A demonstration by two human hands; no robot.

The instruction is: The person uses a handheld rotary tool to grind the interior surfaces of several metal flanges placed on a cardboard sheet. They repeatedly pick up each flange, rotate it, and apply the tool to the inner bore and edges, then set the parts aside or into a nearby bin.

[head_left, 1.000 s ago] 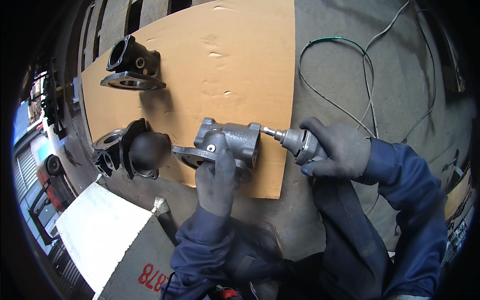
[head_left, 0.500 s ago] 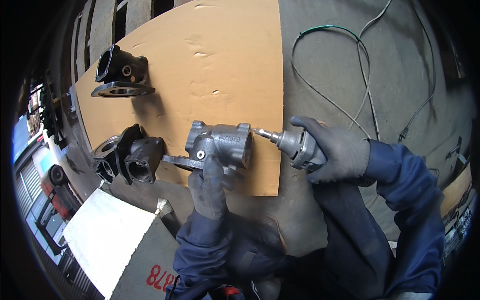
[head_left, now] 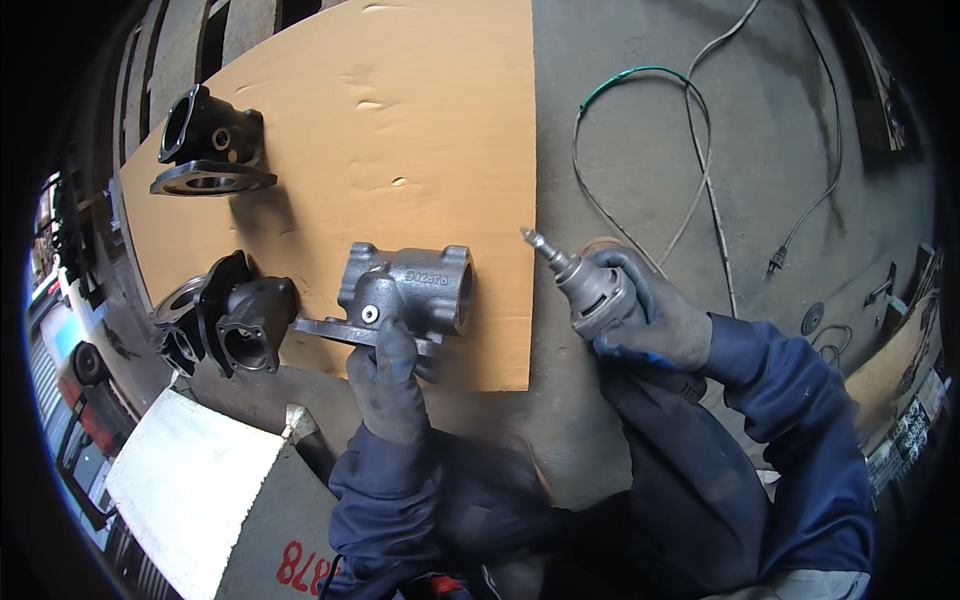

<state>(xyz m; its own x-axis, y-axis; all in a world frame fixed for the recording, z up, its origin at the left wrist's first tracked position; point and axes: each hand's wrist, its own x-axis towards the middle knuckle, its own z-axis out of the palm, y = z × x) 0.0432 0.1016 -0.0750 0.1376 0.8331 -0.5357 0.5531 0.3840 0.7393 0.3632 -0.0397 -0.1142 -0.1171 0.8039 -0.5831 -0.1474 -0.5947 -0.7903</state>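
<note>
My left hand (head_left: pixel 388 385), in a grey glove, grips the lower flange of a grey metal pipe fitting (head_left: pixel 415 287) at the near edge of a tan cardboard sheet (head_left: pixel 440 130). Its wide round opening faces right. My right hand (head_left: pixel 670 320), gloved too, is wrapped round a die grinder (head_left: pixel 602 297). The grinder's pointed bit tilts up and to the left, apart from the fitting. Farther left on the cardboard stand a dark flanged fitting (head_left: pixel 212 135) and, nearer me, more dark fittings (head_left: pixel 240 315) close together.
A looped cable (head_left: pixel 707 150) with a green stretch lies on the grey floor at the right, beside a cord with a plug (head_left: pixel 776 260). Wooden slats (head_left: pixel 180 50) lie at the far left. A white panel (head_left: pixel 195 490) is at the near left.
The grinder has drawn back from the fitting's opening and its bit has turned upward. The fitting has rolled in my left hand, showing another stretch of its raised marking.
</note>
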